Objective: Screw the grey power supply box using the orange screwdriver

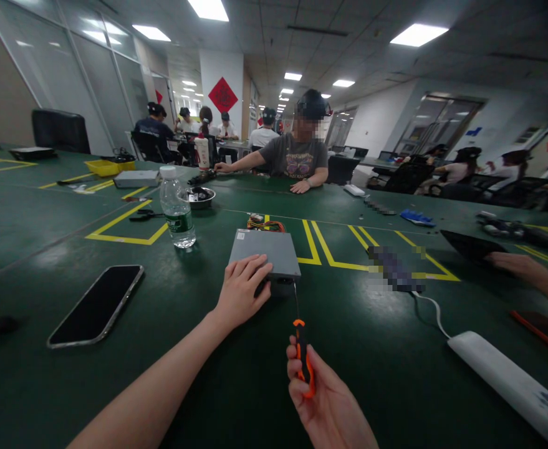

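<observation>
While the left hand (243, 287) lies palm down and open across the near left part of a grey metal box (278, 249), its fingers flat on the top and its thumb down by the near face, the right hand (323, 380) is closed around the orange and black handle of a screwdriver (304, 362). The screwdriver's shaft points away from the person to the box's near right corner; whether its tip touches cannot be told. The box sits on the green counter (236, 386), directly ahead of the person, with a bundle of coloured cables (269, 226) at its far side. Left of the box stands a clear water bottle (177, 215), a metal bowl (203, 204) just beyond it; nearer lies a dark-screened phone (98, 305). To the right are a white elongated block (507, 380) and another person's hand (517, 265). Across the counter sits a co-worker (297, 149).
</observation>
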Tool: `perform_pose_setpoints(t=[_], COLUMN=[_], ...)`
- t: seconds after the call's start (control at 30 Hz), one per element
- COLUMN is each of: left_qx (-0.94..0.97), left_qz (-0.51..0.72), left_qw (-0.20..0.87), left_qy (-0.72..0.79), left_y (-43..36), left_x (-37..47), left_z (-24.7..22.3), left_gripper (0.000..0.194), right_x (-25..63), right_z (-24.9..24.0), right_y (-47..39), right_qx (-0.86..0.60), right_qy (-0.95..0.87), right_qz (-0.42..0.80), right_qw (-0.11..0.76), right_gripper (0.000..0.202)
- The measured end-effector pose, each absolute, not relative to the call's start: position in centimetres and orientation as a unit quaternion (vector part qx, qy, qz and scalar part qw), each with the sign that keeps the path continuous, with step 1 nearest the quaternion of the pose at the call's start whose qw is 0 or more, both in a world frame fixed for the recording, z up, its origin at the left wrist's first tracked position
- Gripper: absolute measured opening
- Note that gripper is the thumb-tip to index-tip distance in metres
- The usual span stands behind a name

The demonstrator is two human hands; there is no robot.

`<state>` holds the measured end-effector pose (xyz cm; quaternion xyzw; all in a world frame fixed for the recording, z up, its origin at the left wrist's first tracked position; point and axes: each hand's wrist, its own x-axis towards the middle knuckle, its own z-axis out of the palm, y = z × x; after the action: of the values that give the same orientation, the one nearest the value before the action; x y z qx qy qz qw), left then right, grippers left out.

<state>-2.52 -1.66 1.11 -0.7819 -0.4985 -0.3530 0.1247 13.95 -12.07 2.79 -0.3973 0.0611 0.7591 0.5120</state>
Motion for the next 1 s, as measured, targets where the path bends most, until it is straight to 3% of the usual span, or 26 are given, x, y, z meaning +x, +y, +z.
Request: perform_pose_setpoints(t=[0.37, 0.57, 1.0], left_qx=[-0.770, -0.768, -0.770], left_qz=[-0.350, -0.356, -0.359], left_qw=[0.151, 0.152, 0.155], left_qy=[-0.511, -0.510, -0.504], left_y=[-1.9, -1.8, -1.8], left_x=[-2.6, -2.5, -2.6], left_z=[0.9, 0.7, 0.9], left_gripper=[0.037, 0.034, 0.033], right_x=[14.6, 14.4, 14.6], right_z=[1.4, 1.6, 1.9], right_y=[-12.5, -12.4, -12.2], right_qx=[-0.396, -0.408, -0.378], right_qy=[-0.041, -0.014, -0.019], right_qz=[0.705, 0.730, 0.744], right_qw=[0.587, 0.548, 0.551], right_gripper=[0.037, 0.043, 0.028])
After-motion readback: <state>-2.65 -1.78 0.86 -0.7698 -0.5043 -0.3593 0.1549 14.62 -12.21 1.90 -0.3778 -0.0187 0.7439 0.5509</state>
